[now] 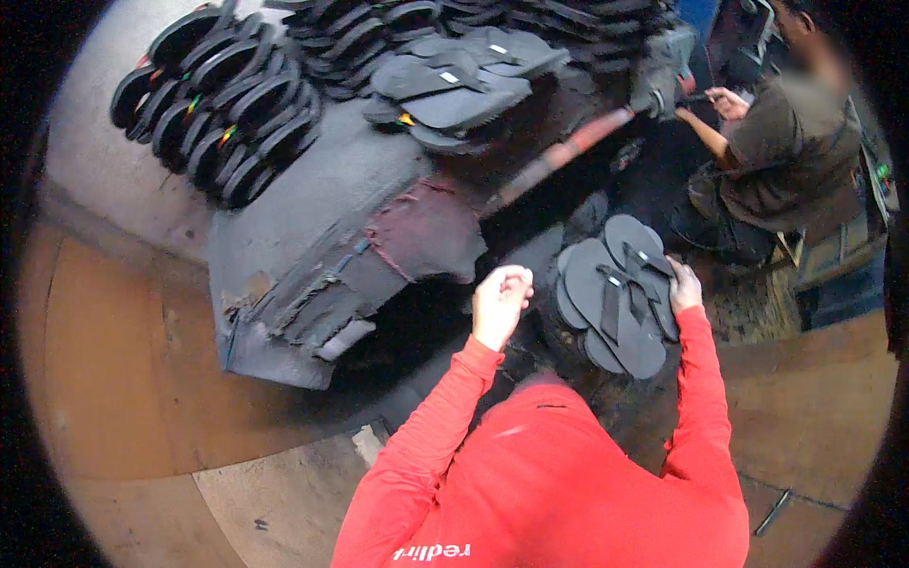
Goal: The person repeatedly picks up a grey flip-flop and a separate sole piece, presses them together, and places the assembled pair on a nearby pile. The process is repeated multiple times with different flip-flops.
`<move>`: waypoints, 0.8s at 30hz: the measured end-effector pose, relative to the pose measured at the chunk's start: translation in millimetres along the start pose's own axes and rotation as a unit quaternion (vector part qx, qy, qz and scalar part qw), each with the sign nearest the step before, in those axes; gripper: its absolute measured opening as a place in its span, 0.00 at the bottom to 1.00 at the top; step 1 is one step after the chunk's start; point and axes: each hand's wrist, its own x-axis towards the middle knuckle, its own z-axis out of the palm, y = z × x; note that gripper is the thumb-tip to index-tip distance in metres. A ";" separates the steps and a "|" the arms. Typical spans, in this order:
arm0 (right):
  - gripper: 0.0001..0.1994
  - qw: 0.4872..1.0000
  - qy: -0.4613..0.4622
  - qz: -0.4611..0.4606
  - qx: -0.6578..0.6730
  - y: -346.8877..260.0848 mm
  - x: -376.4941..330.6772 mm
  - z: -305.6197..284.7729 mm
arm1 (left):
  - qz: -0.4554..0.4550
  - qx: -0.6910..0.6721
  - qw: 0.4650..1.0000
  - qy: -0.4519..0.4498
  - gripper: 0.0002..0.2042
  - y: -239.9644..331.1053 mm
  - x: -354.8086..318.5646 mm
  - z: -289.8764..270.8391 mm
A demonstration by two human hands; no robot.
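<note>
A small pile of black flip-flops (620, 317) lies to the right of centre, with soles overlapping and thong straps facing up. My right hand (684, 286) grips the right edge of the topmost flip-flop (636, 244), its fingers partly hidden by the sole and strap. Left of that pile, my left hand (502, 308) is raised in the air with its fingers curled in, touching no flip-flop. Nothing shows between its fingers.
A dark, worn bench (312, 208) carries stacked flip-flops (450, 90) ahead. More flip-flops stand in rows (222, 109) at the far left. A reddish bar (568, 151) slants beyond the bench. At the right, another person (791, 142) sits working with their hands at a machine (663, 80).
</note>
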 end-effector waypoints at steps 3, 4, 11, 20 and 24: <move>0.29 0.995 -0.064 0.045 -0.067 -2.5 1.4 -16.6 | 0.074 -0.075 0.993 0.056 0.10 74.0 22.6 -11.3; 0.32 0.997 -0.006 0.005 -0.083 -8.3 0.6 -24.1 | 0.095 -0.064 0.991 0.074 0.12 95.9 30.2 -13.4; 0.35 0.988 0.117 -0.096 0.031 -112.4 34.1 -71.3 | -0.142 -0.362 0.911 -0.142 0.37 191.6 86.5 35.8; 0.25 0.963 0.162 -0.189 0.107 -198.7 27.1 -81.5 | 0.004 -0.136 0.983 0.123 0.09 117.2 -92.4 -61.4; 0.22 0.954 0.167 -0.150 0.201 -233.2 23.5 -67.9 | 0.116 -0.034 0.915 0.384 0.06 101.6 -170.6 -133.1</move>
